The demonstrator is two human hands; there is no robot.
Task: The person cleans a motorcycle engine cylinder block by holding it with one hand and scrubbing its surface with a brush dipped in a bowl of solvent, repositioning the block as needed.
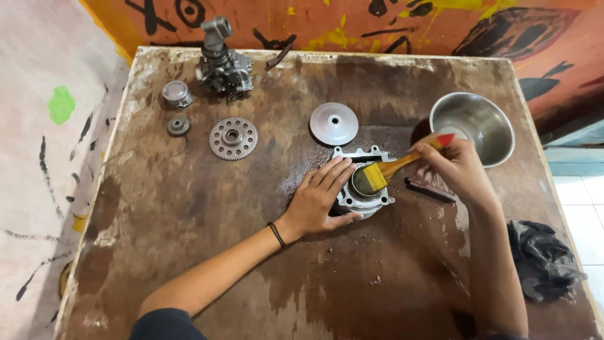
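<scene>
A grey metal engine cylinder block [371, 203] lies on the stained wooden table [189, 214], right of centre. My left hand [321, 198] rests flat on its left side, fingers spread over the rim and thumb hooked under its near edge. My right hand [458, 167] grips a paintbrush [387, 171] with a wooden handle and red tip. The yellow bristles touch the cylinder's round bore.
A steel bowl [472, 126] stands at the back right. A round metal disc [333, 123], a toothed gear [233, 138], a small gear [178, 126], a cap [177, 94] and a carburettor-like part [222, 63] lie toward the back. A dark rag [544, 258] sits right.
</scene>
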